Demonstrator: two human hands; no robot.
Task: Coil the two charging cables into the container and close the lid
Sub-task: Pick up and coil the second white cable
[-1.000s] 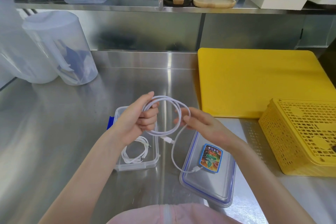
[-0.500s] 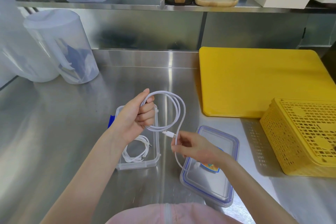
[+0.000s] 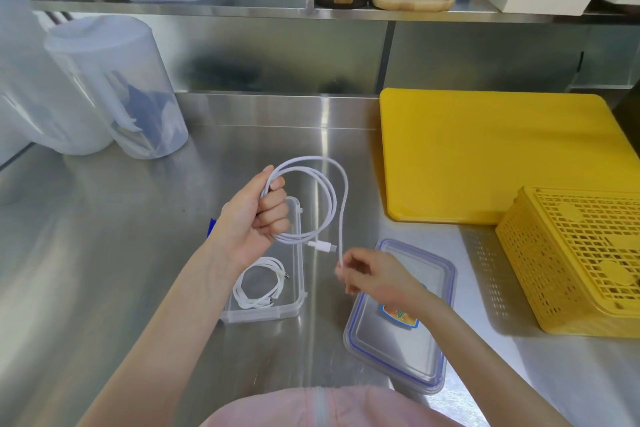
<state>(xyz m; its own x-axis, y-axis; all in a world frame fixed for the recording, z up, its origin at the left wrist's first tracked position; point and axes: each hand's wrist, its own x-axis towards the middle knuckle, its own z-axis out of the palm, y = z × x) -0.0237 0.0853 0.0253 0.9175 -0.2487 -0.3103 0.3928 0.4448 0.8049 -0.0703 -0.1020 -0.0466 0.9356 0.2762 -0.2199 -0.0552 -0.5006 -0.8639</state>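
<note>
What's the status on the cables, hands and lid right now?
Left hand grips the looped cable; right hand pinches its tail. Other cable coiled in the container. Lid off, lying beside it. Nothing in the way.

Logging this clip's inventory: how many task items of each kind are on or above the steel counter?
White charging cables: 2, one coiled in the clear plastic container, one looped in the hands
Clear rectangular plastic container: 1
Blue-rimmed clear lid: 1
Total: 4
</note>
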